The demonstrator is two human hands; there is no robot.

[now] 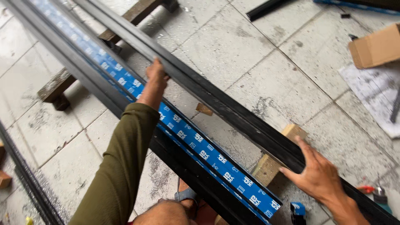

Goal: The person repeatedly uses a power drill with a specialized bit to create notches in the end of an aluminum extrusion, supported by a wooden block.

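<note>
Two hands work here: the left hand [157, 71] grips the edge of a long black metal profile [233, 112], and the right hand [317, 173] lies flat on the same bar. A second long profile [200, 152], covered in blue printed film, runs alongside it, so two such bars cross the tiled floor [250, 50]. Three wooden blocks carry them: one [56, 85] toward the left edge, one [133, 14] near the top edge, one [271, 164] by the right hand. One cardboard box [377, 46] sits at the right edge, with one sheet of paper [377, 93] just below it.
</note>
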